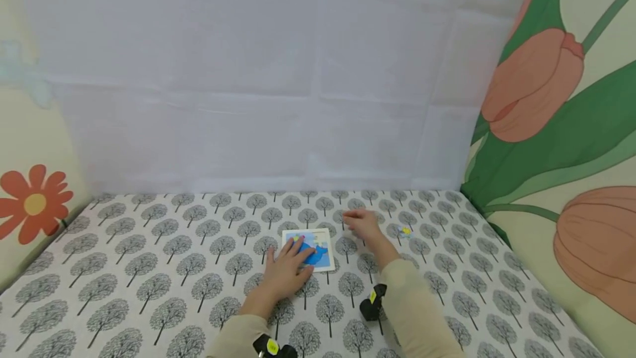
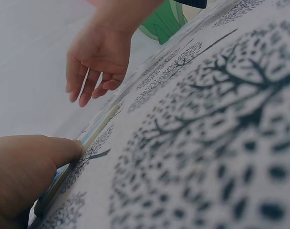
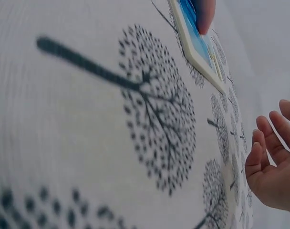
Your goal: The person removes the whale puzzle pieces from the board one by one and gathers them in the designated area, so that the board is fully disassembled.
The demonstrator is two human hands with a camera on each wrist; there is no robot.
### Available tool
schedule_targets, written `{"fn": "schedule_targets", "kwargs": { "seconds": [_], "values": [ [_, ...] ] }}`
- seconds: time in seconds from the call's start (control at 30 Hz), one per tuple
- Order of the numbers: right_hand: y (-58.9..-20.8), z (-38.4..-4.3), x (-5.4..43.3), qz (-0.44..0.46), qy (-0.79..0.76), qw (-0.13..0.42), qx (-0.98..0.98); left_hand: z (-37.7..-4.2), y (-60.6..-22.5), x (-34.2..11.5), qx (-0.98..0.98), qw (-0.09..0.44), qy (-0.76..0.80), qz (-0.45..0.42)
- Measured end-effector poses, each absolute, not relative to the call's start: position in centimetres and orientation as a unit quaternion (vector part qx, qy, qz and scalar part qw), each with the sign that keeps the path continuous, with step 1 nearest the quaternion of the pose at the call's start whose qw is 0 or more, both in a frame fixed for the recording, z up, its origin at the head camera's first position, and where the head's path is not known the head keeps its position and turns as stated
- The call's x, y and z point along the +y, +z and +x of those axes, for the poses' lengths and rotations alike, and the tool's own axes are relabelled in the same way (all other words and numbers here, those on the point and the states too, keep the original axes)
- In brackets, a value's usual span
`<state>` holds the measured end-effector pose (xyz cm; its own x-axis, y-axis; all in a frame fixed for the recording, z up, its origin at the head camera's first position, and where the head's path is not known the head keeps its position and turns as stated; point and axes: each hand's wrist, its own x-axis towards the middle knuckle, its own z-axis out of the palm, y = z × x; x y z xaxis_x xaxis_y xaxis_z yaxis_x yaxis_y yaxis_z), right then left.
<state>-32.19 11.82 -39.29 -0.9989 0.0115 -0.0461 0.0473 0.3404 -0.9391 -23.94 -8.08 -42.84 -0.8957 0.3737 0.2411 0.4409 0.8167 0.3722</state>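
Observation:
A small jigsaw puzzle [image 1: 325, 259] in a white frame lies on the cloth, with a blue whale-like shape on a light blue ground. Its upper right part shows a pale patch. My left hand [image 1: 285, 272] rests on the puzzle's left and lower side, fingers spread, covering part of the picture. To the right of the frame, my right hand [image 1: 365, 226] hovers above the cloth with loosely bent fingers [image 3: 274, 140]. Nothing shows between them in either wrist view. Farther right lies a small loose puzzle piece [image 1: 406, 231], yellow and light blue.
A white cloth [image 1: 164, 286] printed with dark trees covers the table. Behind it hangs a creased white sheet [image 1: 248, 82]. Painted flowers decorate the walls at both sides. Each wrist carries a black camera mount [image 1: 372, 303].

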Motion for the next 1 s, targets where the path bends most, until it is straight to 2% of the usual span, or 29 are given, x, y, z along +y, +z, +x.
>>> {"fn": "schedule_targets", "kwargs": {
  "seconds": [0.4, 0.73, 1.0],
  "values": [
    [-40.3, -31.2, 8.3, -0.040, -0.532, 0.042, 0.845, -23.5, -43.0, -8.6, -0.951, 0.069, -0.226, -0.200],
    [-40.4, -30.3, 7.8, -0.072, -0.487, 0.029, 0.870, -23.8, -42.7, -8.0, -0.953, 0.059, -0.218, -0.203],
    [-40.7, -30.5, 7.4, -0.058, -0.460, 0.033, 0.886, -23.7, -42.7, -8.1, -0.952, 0.064, -0.219, -0.205]
  ]
}}
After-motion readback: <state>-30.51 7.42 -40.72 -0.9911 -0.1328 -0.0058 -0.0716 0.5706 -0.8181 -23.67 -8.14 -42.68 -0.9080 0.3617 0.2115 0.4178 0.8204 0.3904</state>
